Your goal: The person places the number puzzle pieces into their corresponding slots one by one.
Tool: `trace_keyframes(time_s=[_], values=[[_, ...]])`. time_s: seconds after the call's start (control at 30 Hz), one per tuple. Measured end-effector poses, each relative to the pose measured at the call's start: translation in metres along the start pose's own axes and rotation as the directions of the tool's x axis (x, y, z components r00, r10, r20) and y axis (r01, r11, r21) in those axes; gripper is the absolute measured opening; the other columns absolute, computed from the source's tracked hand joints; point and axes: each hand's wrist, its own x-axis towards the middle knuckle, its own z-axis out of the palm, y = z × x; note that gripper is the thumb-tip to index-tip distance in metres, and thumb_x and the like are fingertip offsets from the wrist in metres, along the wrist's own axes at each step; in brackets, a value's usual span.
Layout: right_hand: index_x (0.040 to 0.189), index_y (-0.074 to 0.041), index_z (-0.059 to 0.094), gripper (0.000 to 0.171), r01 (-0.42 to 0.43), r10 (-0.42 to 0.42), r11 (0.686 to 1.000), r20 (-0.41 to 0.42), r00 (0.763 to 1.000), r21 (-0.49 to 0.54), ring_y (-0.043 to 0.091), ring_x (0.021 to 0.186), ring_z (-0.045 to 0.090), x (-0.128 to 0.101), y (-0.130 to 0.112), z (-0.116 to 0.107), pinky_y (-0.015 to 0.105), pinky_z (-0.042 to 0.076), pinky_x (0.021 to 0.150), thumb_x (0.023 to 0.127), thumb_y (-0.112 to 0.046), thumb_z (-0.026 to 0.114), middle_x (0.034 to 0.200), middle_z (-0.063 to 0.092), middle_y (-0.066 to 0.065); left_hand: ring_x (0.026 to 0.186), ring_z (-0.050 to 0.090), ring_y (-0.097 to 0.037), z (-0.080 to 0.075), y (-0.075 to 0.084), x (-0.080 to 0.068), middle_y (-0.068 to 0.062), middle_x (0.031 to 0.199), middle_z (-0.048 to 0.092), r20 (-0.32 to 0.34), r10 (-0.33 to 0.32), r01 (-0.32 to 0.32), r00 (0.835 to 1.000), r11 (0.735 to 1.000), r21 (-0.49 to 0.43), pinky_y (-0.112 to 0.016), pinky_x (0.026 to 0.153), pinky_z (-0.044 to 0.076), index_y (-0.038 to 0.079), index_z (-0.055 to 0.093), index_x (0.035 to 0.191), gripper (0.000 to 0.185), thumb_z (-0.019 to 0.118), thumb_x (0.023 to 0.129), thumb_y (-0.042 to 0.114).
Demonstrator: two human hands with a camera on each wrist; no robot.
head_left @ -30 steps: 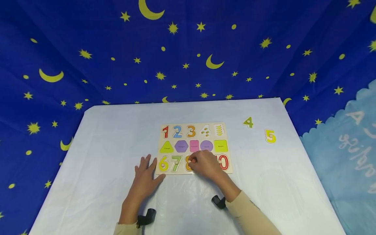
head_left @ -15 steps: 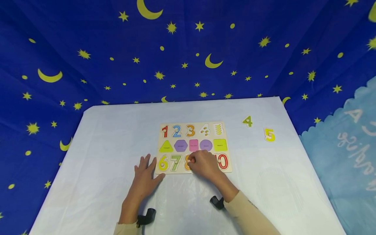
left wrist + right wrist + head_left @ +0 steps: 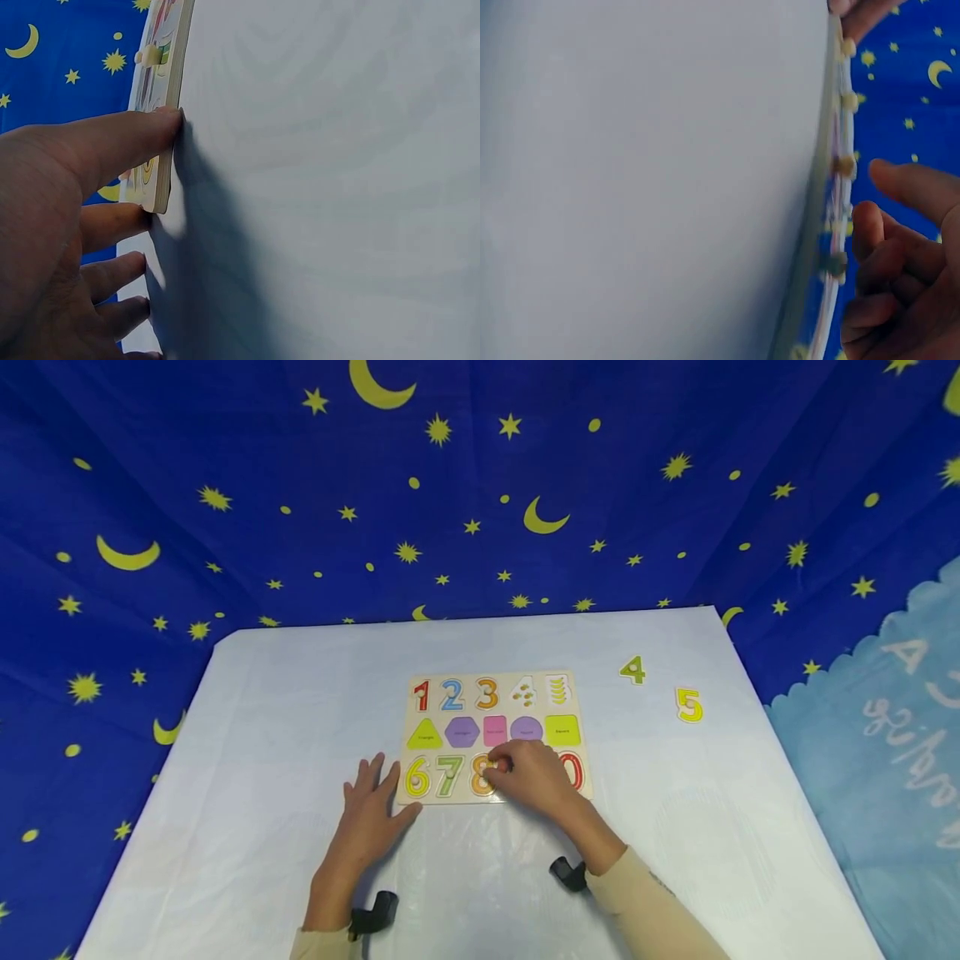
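Observation:
A wooden number puzzle board (image 3: pixel 467 755) lies on the table, its numbers topped with small knobs. My left hand (image 3: pixel 369 827) rests at its lower left corner, fingers spread; in the left wrist view the thumb (image 3: pixel 142 135) touches the board's edge. My right hand (image 3: pixel 534 777) hovers beside the orange number 8 (image 3: pixel 480 783), which sits in its slot. In the right wrist view, thumb and forefinger stand apart with nothing visible between them. That hand hides the spot between 8 and the red 10 (image 3: pixel 573 771). Numbers 6 (image 3: pixel 417 781) and 7 (image 3: pixel 448 783) sit to the left.
A green number 4 (image 3: pixel 633 671) and a yellow number 5 (image 3: pixel 688 704) lie loose on the white table (image 3: pixel 300 710), right of the board. Their picture slots show uncovered in the top row. A blue star-patterned cloth (image 3: pixel 480 468) hangs behind.
My right hand was pinching the number 8's knob; its fingers have now parted and the hand has shifted slightly right, showing more of the 8. The left hand keeps its place.

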Motion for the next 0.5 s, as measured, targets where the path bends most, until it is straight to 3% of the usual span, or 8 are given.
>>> trace_keyframes(time_s=[0.17, 0.5], values=[[0.097, -0.012, 0.073, 0.026, -0.005, 0.008, 0.998, -0.041, 0.999, 0.059, 0.006, 0.058, 0.05, -0.001, 0.009, -0.018, 0.027, 0.043, 0.054, 0.078, -0.029, 0.078, 0.065, 0.054, -0.014, 0.145, -0.001, -0.035, -0.002, 0.0, 0.0, -0.016, 0.158, 0.015, 0.008, -0.01, 0.01, 1.0, 1.0, 0.0, -0.056, 0.114, 0.0, 0.006, 0.036, 0.148, 0.081, 0.073, 0.084, 0.04], [0.097, -0.012, 0.072, 0.021, -0.05, 0.054, 0.996, -0.061, 0.997, 0.074, 0.009, 0.063, 0.052, -0.004, 0.034, -0.047, 0.028, 0.045, 0.058, 0.081, -0.025, 0.076, 0.076, 0.058, -0.011, 0.145, -0.002, -0.034, -0.001, 0.0, 0.0, -0.016, 0.158, 0.015, 0.009, -0.008, 0.008, 1.0, 1.0, -0.004, -0.057, 0.114, 0.0, 0.006, 0.036, 0.148, 0.081, 0.072, 0.084, 0.04]])
